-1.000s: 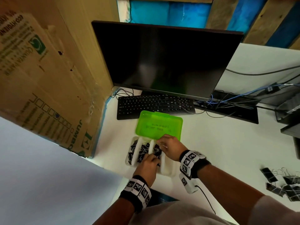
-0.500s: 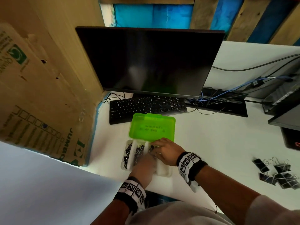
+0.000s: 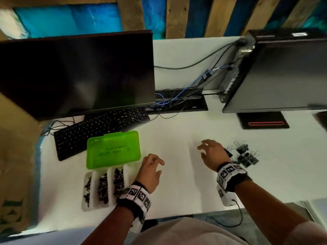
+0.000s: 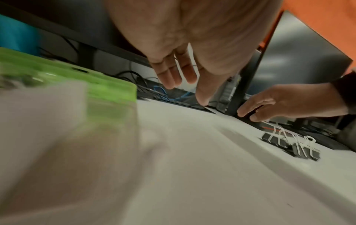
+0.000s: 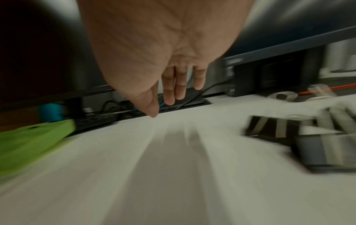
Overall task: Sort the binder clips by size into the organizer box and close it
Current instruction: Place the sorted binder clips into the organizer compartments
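Observation:
The white organizer box (image 3: 85,177) lies on the desk at the left with its green lid (image 3: 113,152) flipped open behind it. Small black binder clips (image 3: 103,184) fill three of its slots; the rightmost slot (image 3: 128,169) looks bare. My left hand (image 3: 150,171) hovers just right of the box, fingers relaxed and empty. My right hand (image 3: 211,153) is over the desk next to a pile of large black binder clips (image 3: 245,156), fingers spread, holding nothing. The wrist views show the left hand (image 4: 185,76), the pile (image 4: 291,144), the right hand (image 5: 173,91) and the clips (image 5: 300,137).
A black keyboard (image 3: 99,131) and a monitor (image 3: 76,73) stand behind the box. A second monitor (image 3: 283,73) and its base (image 3: 263,122) are at the back right, with cables (image 3: 185,96) between. A cardboard box (image 3: 16,156) borders the left.
Both hands have left the organizer box. The right hand swung far right to the pile of large clips; the left hand drew just right of the box. The head view turned right.

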